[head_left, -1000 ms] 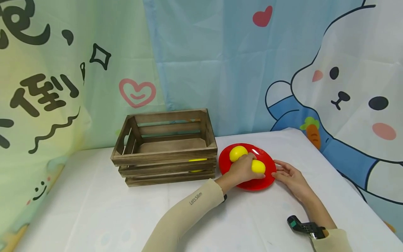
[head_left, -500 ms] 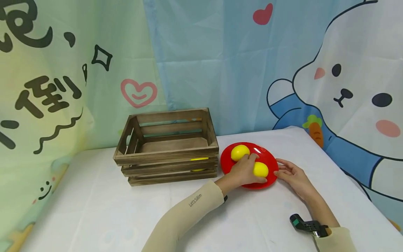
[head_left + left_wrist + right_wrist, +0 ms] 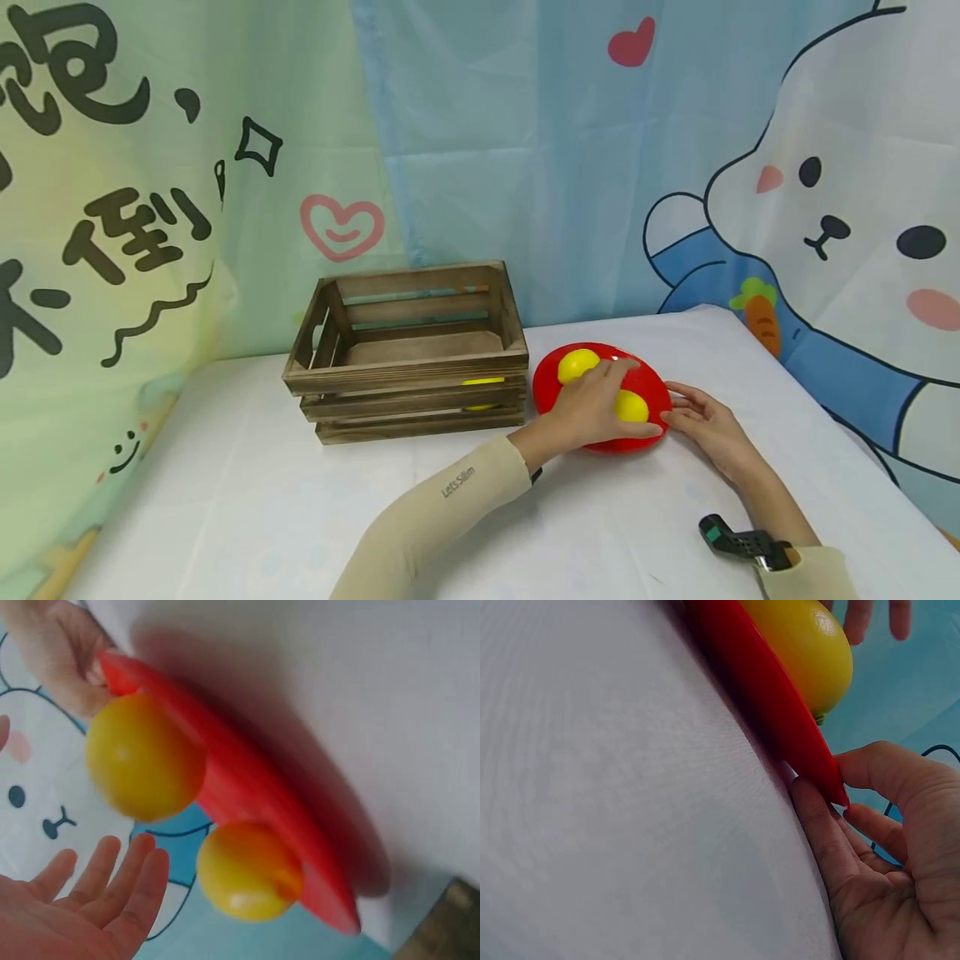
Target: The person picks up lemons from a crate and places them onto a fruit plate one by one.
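Note:
Two yellow lemons, one at the back left (image 3: 578,365) and one at the front right (image 3: 632,407), lie on a red plate (image 3: 547,392). Over the plate, my left hand (image 3: 592,407) has its thumb and fingers spread wide around the front right lemon. In the left wrist view, its straight fingers stand apart from both lemons. My right hand (image 3: 705,425) holds the plate's right rim. The right wrist view shows its thumb (image 3: 877,769) above the rim and fingers underneath. A green tip shows on the nearer lemon (image 3: 810,656) there.
A slatted wooden crate (image 3: 408,367) stands left of the plate, its right end close to the rim. Something yellow (image 3: 483,395) shows through its front slats. A white cloth covers the table (image 3: 300,508), and a printed curtain (image 3: 465,208) hangs behind.
My left hand has loosened from the front right lemon and spread its fingers, leaving it on the plate. My right hand keeps its hold on the rim. The head view has shifted slightly.

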`<state>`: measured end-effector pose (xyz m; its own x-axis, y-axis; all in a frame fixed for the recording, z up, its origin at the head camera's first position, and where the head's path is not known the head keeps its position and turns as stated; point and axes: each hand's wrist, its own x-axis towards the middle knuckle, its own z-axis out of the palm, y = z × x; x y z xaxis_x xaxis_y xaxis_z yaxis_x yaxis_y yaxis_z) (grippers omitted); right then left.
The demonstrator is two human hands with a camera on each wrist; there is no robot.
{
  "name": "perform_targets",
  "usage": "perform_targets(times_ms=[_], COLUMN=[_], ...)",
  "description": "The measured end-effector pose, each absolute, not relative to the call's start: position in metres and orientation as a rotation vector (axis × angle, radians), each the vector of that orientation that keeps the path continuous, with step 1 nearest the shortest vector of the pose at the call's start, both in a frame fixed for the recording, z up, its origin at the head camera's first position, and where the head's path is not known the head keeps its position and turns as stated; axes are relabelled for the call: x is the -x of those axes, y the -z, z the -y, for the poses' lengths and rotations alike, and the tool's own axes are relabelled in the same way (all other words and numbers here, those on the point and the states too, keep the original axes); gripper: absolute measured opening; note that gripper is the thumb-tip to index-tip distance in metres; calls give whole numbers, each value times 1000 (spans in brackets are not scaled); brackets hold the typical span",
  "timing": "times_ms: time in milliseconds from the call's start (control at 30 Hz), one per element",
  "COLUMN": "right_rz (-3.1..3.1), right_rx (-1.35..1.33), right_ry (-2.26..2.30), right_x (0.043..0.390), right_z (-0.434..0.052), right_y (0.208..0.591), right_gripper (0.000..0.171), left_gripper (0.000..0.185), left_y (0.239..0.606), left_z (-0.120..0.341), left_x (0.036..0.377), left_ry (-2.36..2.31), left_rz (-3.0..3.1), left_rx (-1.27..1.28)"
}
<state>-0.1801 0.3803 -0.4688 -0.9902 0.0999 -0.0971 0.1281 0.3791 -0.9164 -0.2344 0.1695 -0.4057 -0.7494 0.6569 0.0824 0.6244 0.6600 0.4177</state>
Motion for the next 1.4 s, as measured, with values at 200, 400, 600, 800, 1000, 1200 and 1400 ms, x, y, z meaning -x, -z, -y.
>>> perform_targets(times_ms=[200, 400, 600, 800, 1000, 1200, 1400], right_rz=[-2630, -2637, -2601, -2613, -2640, -2630, -2634], right_rx=[-202, -202, -217, -232, -243, -238, -248], right_ry=[1675, 1652, 1669, 1660, 1653, 1663, 1654], right_x=[180, 179, 178, 181, 183, 183, 183], right_z=[-382, -382, -382, -382, -383, -383, -380], right_y=[470, 471, 474, 474, 473, 473, 474], right_gripper=[72, 72, 77, 75, 73, 74, 74], left_gripper=[81, 69, 56, 45, 40, 33, 27], left_y=[383, 355, 319, 286, 267, 259, 246], left_z=[-159, -147, -134, -120, -97, -76, -51], left_x=[232, 226, 220, 231, 249, 267, 293], left_ry=[-733, -691, -813, -874, -879, -886, -1002], left_rz=[-2779, -2791, -2707, -2604, -2639, -2662, -2625], left_rx=[-1178, -1475, -1915, -2136, -2043, -2024, -1937])
